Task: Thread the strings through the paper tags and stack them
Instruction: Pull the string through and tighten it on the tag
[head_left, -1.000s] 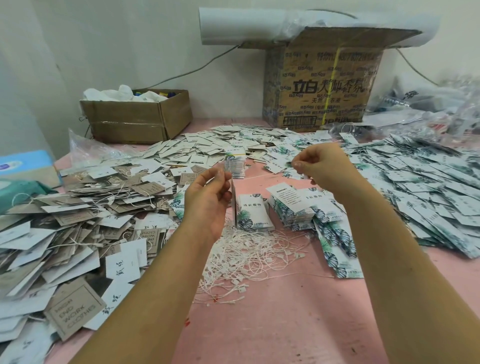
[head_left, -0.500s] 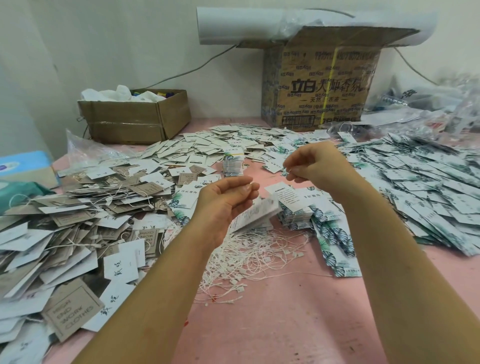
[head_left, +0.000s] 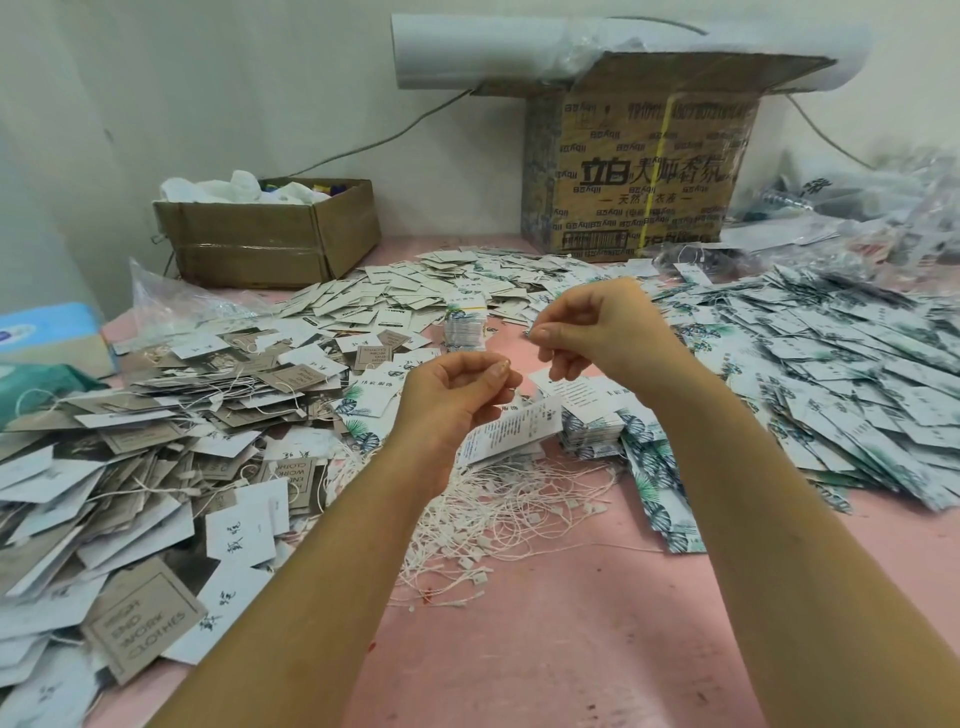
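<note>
My left hand (head_left: 451, 402) is raised over the pink table (head_left: 545, 639) and pinches a thin white string at thumb and forefinger. A white printed paper tag (head_left: 511, 430) hangs tilted below its fingers. My right hand (head_left: 597, 327) is a little higher and to the right, fingers curled, pinching the string's other end. A tangle of loose white strings (head_left: 498, 509) lies on the table under both hands. A short stack of leaf-print tags (head_left: 592, 421) sits just right of the hanging tag.
Heaps of grey and white tags (head_left: 156, 441) cover the left side, leaf-print tags (head_left: 831, 374) the right. A banded tag bundle (head_left: 466, 325) stands behind the hands. Two cardboard boxes (head_left: 270, 234) (head_left: 639, 171) stand at the back wall. A tissue box (head_left: 49, 332) is far left.
The tag has tipped from upright to hanging flat below my left hand. Both hands have drawn closer together, and my right hand has moved slightly left.
</note>
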